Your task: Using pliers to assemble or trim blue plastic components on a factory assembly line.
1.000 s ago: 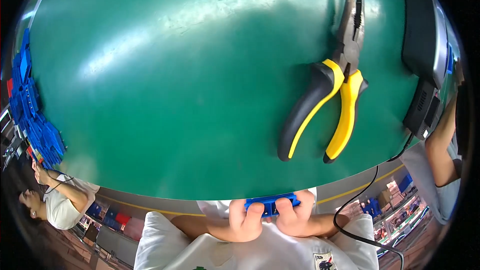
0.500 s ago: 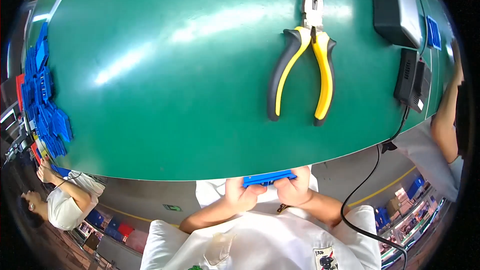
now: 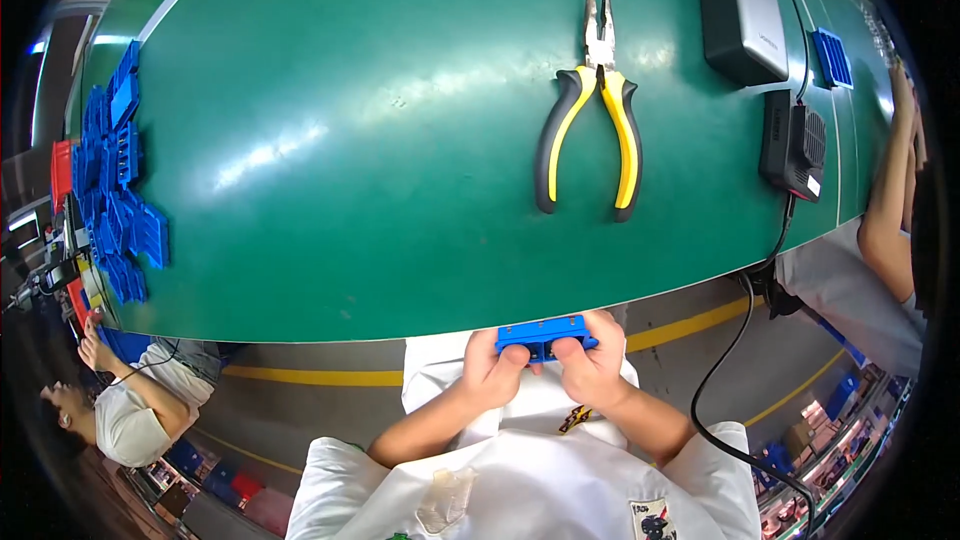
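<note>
Just off the table's near edge, over my lap, a blue plastic part [image 3: 543, 330] with slots along its side is held between both hands. My left hand [image 3: 489, 368] grips its left end, thumb pressed on the near face. At its right end, my right hand [image 3: 592, 360] has its thumb against the same face. The fingers behind the part are mostly hidden. Needle-nose pliers [image 3: 629, 160] with yellow and black handles lie on the green table beyond my hands, jaws pointing away and slightly apart.
Blue plastic parts [image 3: 115, 175] are heaped at the table's left end. On the right stand a black-and-grey box [image 3: 745, 20], a black adapter [image 3: 790, 145] with a cable, and another blue part [image 3: 832, 58]. One person [image 3: 150, 400] sits at left; another person's arm [image 3: 885, 195] shows at right.
The blue part has tilted in my hands, showing more of its slotted face. My thumbs have come onto that face. The whole view has shifted, so the table items appear displaced.
</note>
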Demonstrator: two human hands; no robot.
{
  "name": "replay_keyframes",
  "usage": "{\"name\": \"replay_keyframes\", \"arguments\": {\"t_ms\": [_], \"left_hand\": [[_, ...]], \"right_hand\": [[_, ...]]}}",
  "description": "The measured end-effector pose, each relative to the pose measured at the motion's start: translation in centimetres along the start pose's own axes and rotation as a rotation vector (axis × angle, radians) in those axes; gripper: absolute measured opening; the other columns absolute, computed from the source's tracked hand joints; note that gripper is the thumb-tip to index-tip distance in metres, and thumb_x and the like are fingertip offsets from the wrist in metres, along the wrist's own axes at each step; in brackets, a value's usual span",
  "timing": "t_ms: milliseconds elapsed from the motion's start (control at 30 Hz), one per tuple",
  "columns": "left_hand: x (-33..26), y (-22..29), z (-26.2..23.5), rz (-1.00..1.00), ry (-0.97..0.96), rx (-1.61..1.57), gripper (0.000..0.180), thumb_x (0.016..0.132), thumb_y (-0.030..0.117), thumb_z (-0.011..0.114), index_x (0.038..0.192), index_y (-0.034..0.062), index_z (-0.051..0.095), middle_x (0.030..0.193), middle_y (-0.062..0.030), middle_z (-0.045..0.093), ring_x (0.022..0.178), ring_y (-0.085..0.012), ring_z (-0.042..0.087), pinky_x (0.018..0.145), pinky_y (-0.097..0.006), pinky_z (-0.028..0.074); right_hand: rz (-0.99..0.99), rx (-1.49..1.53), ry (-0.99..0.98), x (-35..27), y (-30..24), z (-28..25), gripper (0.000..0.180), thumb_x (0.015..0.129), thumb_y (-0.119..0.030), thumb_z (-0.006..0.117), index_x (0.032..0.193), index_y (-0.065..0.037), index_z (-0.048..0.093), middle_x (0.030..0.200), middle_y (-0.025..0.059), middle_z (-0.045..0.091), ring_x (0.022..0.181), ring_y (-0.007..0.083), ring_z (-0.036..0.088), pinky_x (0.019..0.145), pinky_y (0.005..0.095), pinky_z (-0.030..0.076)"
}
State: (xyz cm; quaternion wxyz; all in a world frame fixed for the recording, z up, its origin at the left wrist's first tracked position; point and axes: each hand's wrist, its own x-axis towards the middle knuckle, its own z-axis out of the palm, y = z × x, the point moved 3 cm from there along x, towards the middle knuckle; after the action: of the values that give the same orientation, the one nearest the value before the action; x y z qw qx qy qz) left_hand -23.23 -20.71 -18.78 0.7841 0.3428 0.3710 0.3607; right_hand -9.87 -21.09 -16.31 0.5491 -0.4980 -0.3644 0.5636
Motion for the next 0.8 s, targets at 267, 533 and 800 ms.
{"name": "replay_keyframes", "arguments": {"t_ms": [267,533,800], "left_hand": [[-0.6,3.0,2.5,-0.186,0.288,0.052,0.054,0.094,0.052,0.048,0.105,0.0002,0.053,0.079,-0.0084,0.061,0.055,-0.0141,0.057,0.045,-0.025,0.045],[1.2,2.3,3.4,-0.171,0.289,0.018,0.025,0.098,0.029,0.051,0.101,0.0049,0.059,0.071,0.0004,0.057,0.050,-0.0047,0.050,0.041,-0.020,0.039],[-5.8,10.2,-6.6,-0.070,0.089,0.248,0.030,0.098,0.023,0.052,0.109,-0.0023,0.062,0.087,-0.0084,0.068,0.065,-0.0097,0.061,0.054,-0.025,0.050]], "right_hand": [[0.326,0.147,0.242,-0.8,-1.6,1.9,0.016,0.090,-0.009,0.059,0.093,0.006,0.059,0.073,0.0080,0.064,0.050,0.0122,0.058,0.043,0.0260,0.045],[0.313,-0.095,0.419,-2.2,1.0,-0.8,0.019,0.095,-0.017,0.054,0.089,0.000,0.062,0.081,-0.0011,0.058,0.074,0.0057,0.047,0.063,0.0246,0.041],[-0.429,-0.330,-0.118,2.9,-8.4,2.4,0.030,0.090,-0.015,0.053,0.064,0.000,0.055,0.058,0.0065,0.056,0.049,0.0121,0.049,0.046,0.0253,0.036]]}}
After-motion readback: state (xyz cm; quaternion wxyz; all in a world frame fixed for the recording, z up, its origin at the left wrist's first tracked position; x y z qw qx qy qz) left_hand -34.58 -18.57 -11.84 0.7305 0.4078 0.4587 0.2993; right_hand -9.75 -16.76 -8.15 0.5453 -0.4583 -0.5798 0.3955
